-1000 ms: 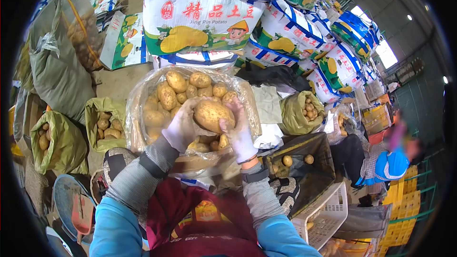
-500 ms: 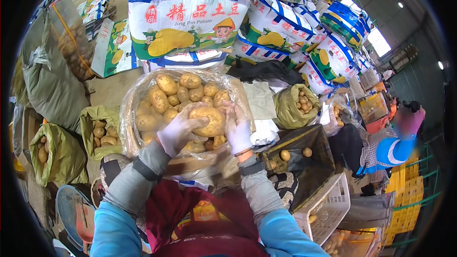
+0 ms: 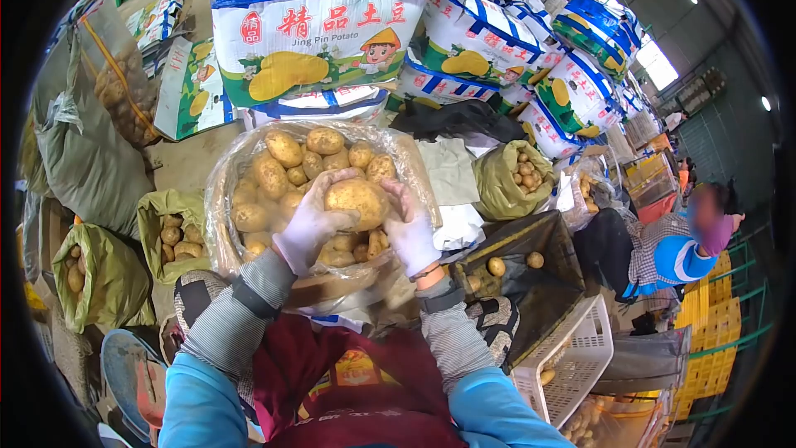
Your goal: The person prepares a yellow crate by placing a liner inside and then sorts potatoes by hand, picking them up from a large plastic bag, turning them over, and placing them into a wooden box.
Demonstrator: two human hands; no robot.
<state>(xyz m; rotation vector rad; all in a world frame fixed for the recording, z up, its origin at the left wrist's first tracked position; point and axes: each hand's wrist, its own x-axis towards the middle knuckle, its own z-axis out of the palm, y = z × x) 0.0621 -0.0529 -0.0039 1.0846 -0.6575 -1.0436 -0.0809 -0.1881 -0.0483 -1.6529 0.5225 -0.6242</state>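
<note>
A large potato (image 3: pixel 356 202) with brown marks is held between my two gloved hands, above a box (image 3: pixel 419 168) lined with clear plastic. My left hand (image 3: pixel 312 224) grips the left end, its thumb along the near side. At the right end, the fingers of my right hand (image 3: pixel 412 231) close against the potato. Beneath and behind them, many other potatoes (image 3: pixel 270 176) fill the box. The potatoes directly under my hands are partly hidden.
Green sacks of potatoes (image 3: pixel 104 278) stand left, another sack (image 3: pixel 514 182) right. A dark bin (image 3: pixel 531 294) with a few potatoes and a white crate (image 3: pixel 576 365) are at near right. Printed potato cartons (image 3: pixel 323 37) are stacked behind. A person (image 3: pixel 688 241) works at far right.
The potato has turned slightly and shifted a little left and up between my hands. My right fingers are spread further along its end. The view has shifted slightly.
</note>
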